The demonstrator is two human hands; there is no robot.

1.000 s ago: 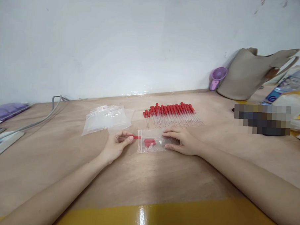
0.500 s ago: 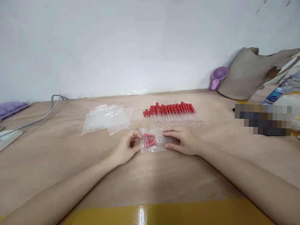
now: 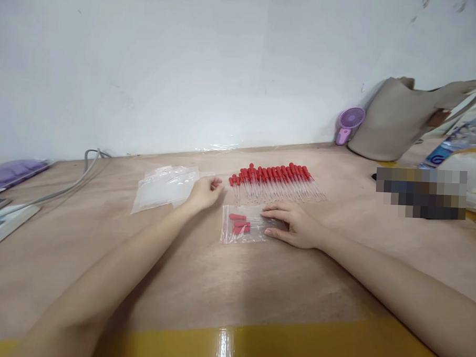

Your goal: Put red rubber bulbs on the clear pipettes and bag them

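A clear zip bag (image 3: 228, 236) lies flat on the table with a few red-bulbed glass droppers (image 3: 241, 228) inside. My right hand (image 3: 295, 223) rests on the right end of this bag, fingers stretched and thumb apart, covering part of it. Up and left of the bag, my left hand (image 3: 208, 192) hovers with loosely curled, slightly parted fingers and nothing visible in them. Its fingertips are just left of a row of loose droppers (image 3: 277, 183), apart from them. Left of that hand, a stack of clear zip bags (image 3: 162, 188) is partly covered by it.
At the back right stand a purple handheld fan (image 3: 350, 120) and a beige bag (image 3: 394, 119). A plastic bottle (image 3: 448, 145) and a blurred-out dark object (image 3: 422, 194) are further right. On the left are a grey cable (image 3: 74, 182) and a purple package (image 3: 15, 174).
My left hand has let go of the zip bag's left, open end and moved up and away, toward the row of droppers. My right hand stays on the bag.
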